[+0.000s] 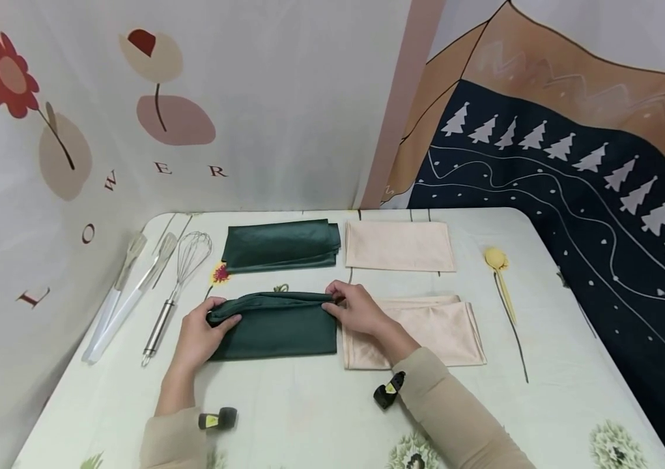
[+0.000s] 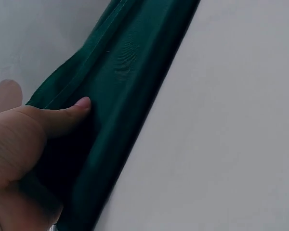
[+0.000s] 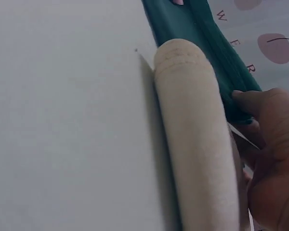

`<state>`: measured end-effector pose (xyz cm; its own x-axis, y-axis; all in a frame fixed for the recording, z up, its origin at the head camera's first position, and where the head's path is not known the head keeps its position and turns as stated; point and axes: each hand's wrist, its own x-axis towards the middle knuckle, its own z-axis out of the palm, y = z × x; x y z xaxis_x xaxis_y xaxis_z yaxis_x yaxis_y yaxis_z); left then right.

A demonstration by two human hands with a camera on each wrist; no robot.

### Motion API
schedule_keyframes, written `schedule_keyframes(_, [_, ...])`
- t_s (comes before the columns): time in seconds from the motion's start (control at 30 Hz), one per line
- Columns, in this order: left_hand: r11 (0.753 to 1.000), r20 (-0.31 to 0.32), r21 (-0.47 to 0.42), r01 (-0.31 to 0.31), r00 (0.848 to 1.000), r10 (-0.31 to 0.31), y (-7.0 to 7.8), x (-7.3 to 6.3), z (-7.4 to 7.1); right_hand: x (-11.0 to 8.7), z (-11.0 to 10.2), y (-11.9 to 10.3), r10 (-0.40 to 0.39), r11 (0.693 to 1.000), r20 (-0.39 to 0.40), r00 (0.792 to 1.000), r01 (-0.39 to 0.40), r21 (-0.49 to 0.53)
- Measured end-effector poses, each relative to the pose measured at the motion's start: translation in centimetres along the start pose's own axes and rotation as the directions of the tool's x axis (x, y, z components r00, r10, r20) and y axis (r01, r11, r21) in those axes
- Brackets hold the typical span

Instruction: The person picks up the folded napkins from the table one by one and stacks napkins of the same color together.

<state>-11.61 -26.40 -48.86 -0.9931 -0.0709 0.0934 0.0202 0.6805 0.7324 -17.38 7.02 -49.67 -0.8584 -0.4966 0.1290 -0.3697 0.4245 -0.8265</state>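
Observation:
A folded dark green cloth [image 1: 285, 329] lies in the near row, its far edge gathered into a raised fold. My left hand [image 1: 197, 333] grips the left end of that fold, thumb on the near side. At the other end, the right hand [image 1: 361, 309] pinches the far right corner between thumb and fingers. In the left wrist view, the left thumb [image 2: 70, 115] lies flat on the green cloth [image 2: 130, 72]. The right wrist view has the right hand [image 3: 274, 139] at the green corner, beside a pale beige cloth [image 3: 195, 130]. My right wrist passes over the near beige cloth [image 1: 438, 332].
Behind lie another folded green cloth [image 1: 282, 246] and a folded beige cloth [image 1: 399, 246]. On the left are a whisk [image 1: 162, 326] and white-handled tongs [image 1: 127, 306]. A yellow spoon-like utensil [image 1: 499, 273] lies at the right. Printed fabric walls [image 1: 285, 104] stand behind the table.

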Motion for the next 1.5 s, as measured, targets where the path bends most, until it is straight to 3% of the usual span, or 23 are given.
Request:
schedule_keyframes(0.07, [0.999, 0.055, -0.011, 0.053, 0.997, -0.052, -0.1, 0.0, -0.5, 0.1, 0.1, 0.1, -0.036, 0.999, -0.027, 0.999, 0.037, 0.024])
schedule_keyframes(0.2, [0.987, 0.151, -0.018, 0.159, 0.976, -0.154, 0.0, 0.1, -1.3, 0.1, 0.3, 0.2, -0.101, 0.993, -0.090, 0.991, 0.106, 0.055])
schedule_keyframes(0.3, [0.962, 0.107, -0.130, 0.239, 0.968, -0.226, 0.2, 0.1, -1.3, 0.1, 0.3, 0.1, -0.116, 0.990, -0.119, 0.986, 0.125, 0.068])
schedule_keyframes(0.37, [0.928, 0.056, -0.252, 0.274, 0.961, -0.269, 0.4, 0.0, -1.2, 0.0, 0.1, 0.0, -0.113, 0.990, -0.130, 0.985, 0.122, 0.066])
schedule_keyframes(0.47, [0.871, 0.003, -0.401, 0.283, 0.952, -0.308, 0.5, -0.2, -1.1, -0.2, -0.2, 0.0, -0.104, 0.993, -0.122, 0.987, 0.110, 0.045])
schedule_keyframes(0.53, [0.860, -0.002, -0.426, 0.282, 0.950, -0.313, 0.4, -0.3, -1.2, -0.4, -0.5, -0.1, -0.102, 0.994, -0.094, 0.990, 0.105, 0.027])
schedule_keyframes(0.63, [0.891, 0.020, -0.360, 0.277, 0.957, -0.289, 0.2, -0.5, -1.3, -0.6, -1.0, 0.0, -0.109, 0.994, -0.023, 0.994, 0.109, 0.002])
schedule_keyframes(0.8, [0.965, 0.055, -0.123, 0.233, 0.972, -0.227, -0.5, -0.8, -1.5, -0.4, -1.4, 0.3, -0.116, 0.991, 0.111, 0.987, 0.123, -0.052])
schedule_keyframes(0.97, [0.990, 0.090, 0.014, 0.141, 0.986, -0.141, -0.8, -0.8, -1.6, -0.2, -1.2, 0.3, -0.122, 0.985, 0.159, 0.980, 0.139, -0.104])
schedule_keyframes(1.1, [0.991, 0.098, 0.013, 0.131, 0.986, -0.132, -0.6, -0.7, -1.5, -0.2, -1.2, 0.3, -0.109, 0.984, 0.145, 0.983, 0.127, -0.124])
schedule_keyframes(1.23, [0.981, 0.062, -0.058, 0.186, 0.981, -0.182, -0.3, -0.7, -1.5, -0.4, -1.2, 0.3, -0.104, 0.989, 0.109, 0.989, 0.114, -0.091])
schedule_keyframes(1.5, [0.905, 0.018, -0.274, 0.325, 0.943, -0.333, 0.8, 0.2, -1.7, 0.0, -1.5, 0.4, -0.023, 0.996, -0.034, 0.999, 0.025, 0.083])
